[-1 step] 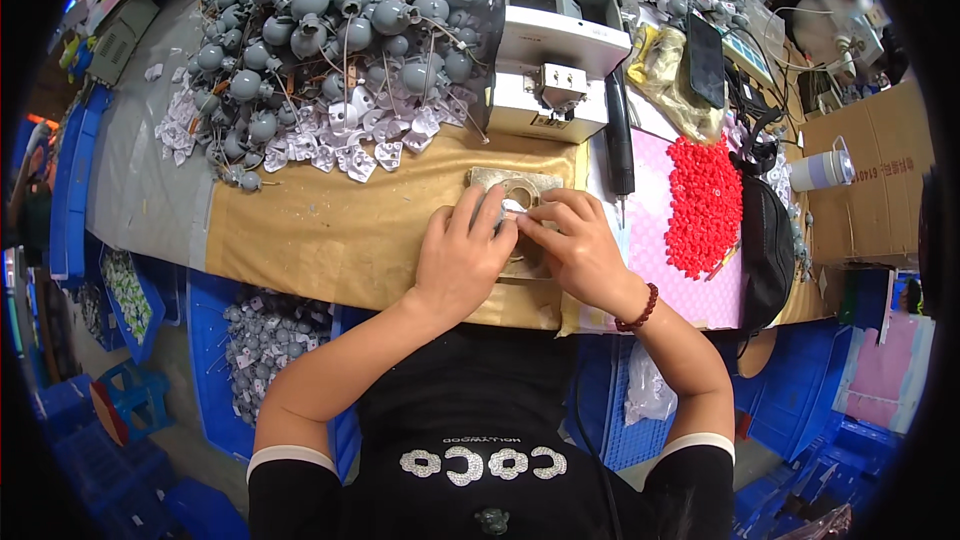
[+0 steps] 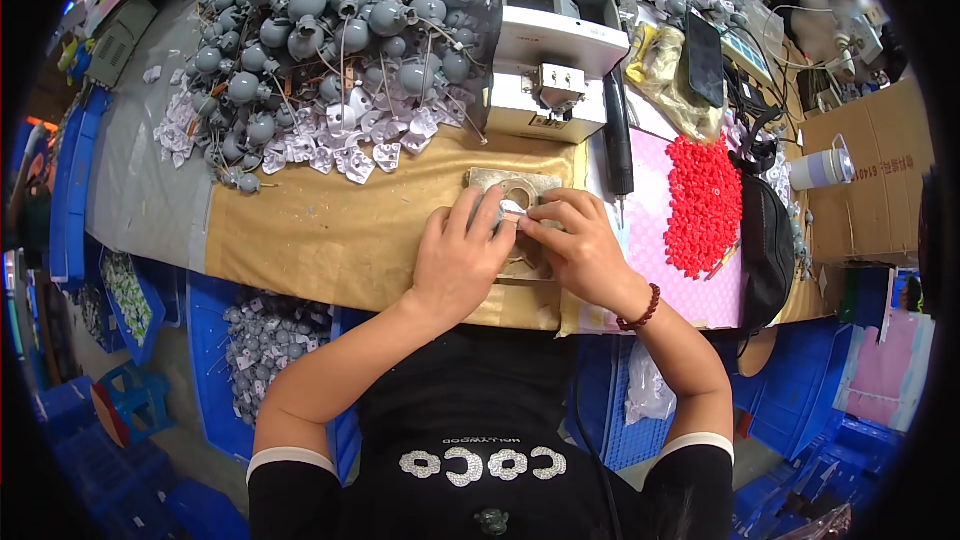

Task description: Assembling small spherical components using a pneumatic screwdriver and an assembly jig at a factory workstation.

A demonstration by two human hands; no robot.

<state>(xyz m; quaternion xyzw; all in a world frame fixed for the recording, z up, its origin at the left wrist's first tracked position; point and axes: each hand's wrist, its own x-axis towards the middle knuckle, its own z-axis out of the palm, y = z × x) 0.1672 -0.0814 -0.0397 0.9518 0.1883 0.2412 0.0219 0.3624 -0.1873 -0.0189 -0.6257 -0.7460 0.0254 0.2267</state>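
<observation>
My left hand [image 2: 462, 250] and my right hand [image 2: 580, 245] meet over a flat metal fixture [image 2: 487, 178] with round recesses, lying on the brown-covered bench. Between my fingertips sits a small white and grey piece [image 2: 512, 208], largely covered by the fingers. The left fingers are bent around its left side. On its right side, my right thumb and index finger are pinched together at a thin, light-coloured bit too small to name. Beyond my left hand lie a heap of grey ball-shaped housings [image 2: 305, 2] with wires and several white plastic parts [image 2: 355, 162].
A white metal machine [image 2: 550, 50] stands behind the fixture, beside a black electric screwdriver [image 2: 619, 135]. To the right are small red parts [image 2: 703, 205], a black pouch [image 2: 767, 250], a phone [image 2: 706, 60] and a cardboard box [image 2: 870, 175]. Blue bins [image 2: 215, 370] stand below the bench edge.
</observation>
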